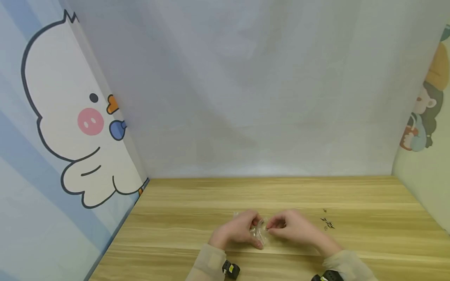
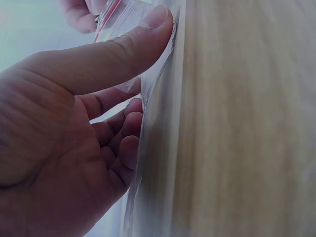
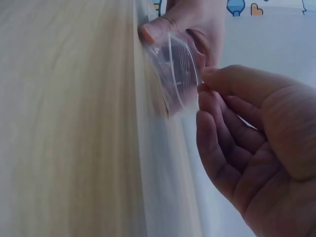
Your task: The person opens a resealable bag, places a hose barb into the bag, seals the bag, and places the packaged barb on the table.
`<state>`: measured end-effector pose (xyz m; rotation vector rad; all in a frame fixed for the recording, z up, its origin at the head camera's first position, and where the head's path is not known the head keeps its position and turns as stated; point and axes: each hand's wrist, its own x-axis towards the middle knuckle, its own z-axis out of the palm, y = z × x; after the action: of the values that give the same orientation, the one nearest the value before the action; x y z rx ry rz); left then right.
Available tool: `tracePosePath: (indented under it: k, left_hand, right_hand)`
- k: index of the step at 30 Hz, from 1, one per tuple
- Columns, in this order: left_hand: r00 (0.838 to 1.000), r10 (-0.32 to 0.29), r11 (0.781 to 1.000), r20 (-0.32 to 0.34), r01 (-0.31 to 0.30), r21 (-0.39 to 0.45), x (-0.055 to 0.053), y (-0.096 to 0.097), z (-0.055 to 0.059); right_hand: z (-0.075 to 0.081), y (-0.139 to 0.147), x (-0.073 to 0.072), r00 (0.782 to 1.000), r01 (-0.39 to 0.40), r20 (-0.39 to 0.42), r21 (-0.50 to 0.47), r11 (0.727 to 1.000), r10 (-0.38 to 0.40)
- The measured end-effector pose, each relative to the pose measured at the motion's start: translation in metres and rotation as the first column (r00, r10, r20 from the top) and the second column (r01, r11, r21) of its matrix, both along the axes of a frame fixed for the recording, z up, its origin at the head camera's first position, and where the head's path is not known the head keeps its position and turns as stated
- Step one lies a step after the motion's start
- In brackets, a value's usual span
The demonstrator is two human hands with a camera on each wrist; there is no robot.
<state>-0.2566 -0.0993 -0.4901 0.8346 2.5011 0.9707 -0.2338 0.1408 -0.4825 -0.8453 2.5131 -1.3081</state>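
A clear zip-lock bag (image 1: 261, 233) with a red line along its mouth is held by my left hand (image 1: 242, 228), thumb against its near side. In the right wrist view the bag (image 3: 173, 74) has its mouth towards my right hand (image 3: 266, 123). Between right thumb and fingertips I pinch a small dark metal piece (image 2: 97, 20), right at the bag's mouth. Most of this piece is covered by the fingers, so its kind is unclear. Several small metal pieces (image 1: 328, 223) lie on the table to the right of my right hand.
Everything rests on a wood-grain table (image 1: 175, 203). A pale curtain (image 1: 246, 97) hangs behind its far edge. Printed cartoon panels stand at the left and right sides. Each wrist wears a small black device, such as the left one (image 1: 231, 269).
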Motion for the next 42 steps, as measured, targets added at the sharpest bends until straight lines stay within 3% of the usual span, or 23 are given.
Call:
tracePosePath:
  k: [20, 28, 42]
  left_hand:
    - [1.0, 0.011, 1.0, 0.011, -0.011, -0.016, -0.0011, -0.0002, -0.0022]
    - [1.0, 0.014, 1.0, 0.019, -0.013, -0.018, -0.0007, 0.0006, -0.002]
    - [1.0, 0.006, 1.0, 0.007, -0.006, -0.031, -0.0024, 0.0001, -0.0029]
  right_hand:
    - [-0.0043, -0.0106, -0.0016, 0.994, 0.035, -0.101, -0.008, 0.999, -0.036]
    - [-0.0063, -0.011, -0.0023, 0.993, 0.073, -0.095, -0.017, 0.997, -0.075]
    - [-0.0071, -0.01, -0.0037, 0.994, 0.051, -0.099, -0.033, 0.998, -0.055]
